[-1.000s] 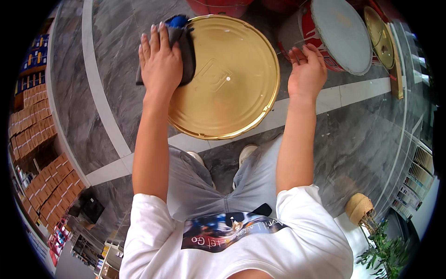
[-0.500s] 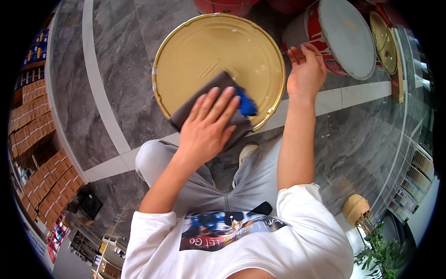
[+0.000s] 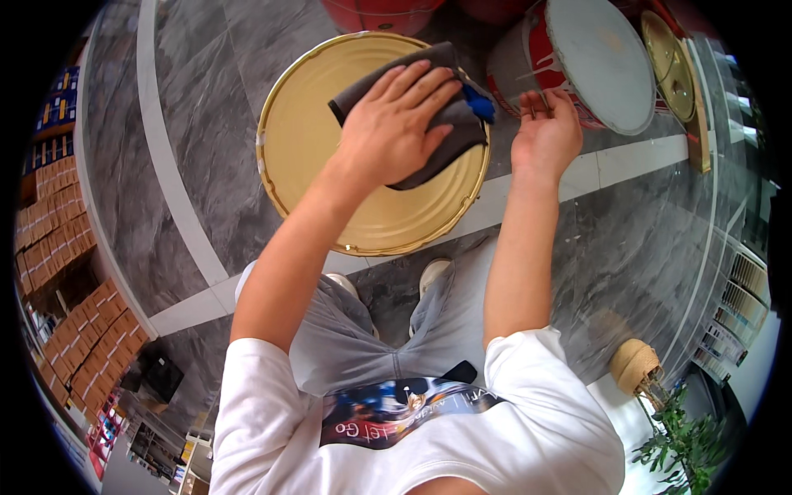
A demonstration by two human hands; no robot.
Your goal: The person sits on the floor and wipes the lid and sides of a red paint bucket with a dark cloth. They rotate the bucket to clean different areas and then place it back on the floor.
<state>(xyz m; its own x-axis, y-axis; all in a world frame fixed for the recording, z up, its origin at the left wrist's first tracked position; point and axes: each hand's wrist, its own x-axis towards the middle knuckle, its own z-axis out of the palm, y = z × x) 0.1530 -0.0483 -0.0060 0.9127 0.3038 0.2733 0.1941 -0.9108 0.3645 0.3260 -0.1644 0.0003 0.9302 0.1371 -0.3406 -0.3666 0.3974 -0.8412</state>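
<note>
Head-worn fisheye view, facing downward

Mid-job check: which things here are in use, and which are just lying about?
Apparently in use:
dark cloth, on the big gold lid
big gold lid
left hand, flat on the cloth
right hand, fingers curled; grip unclear

Seemingly just about:
grey-topped bucket
red bucket
cardboard boxes
green plant

brown boxes [image 3: 58,223] stacked at left; green plant [image 3: 689,441] near woven tan object [image 3: 635,365]
</note>
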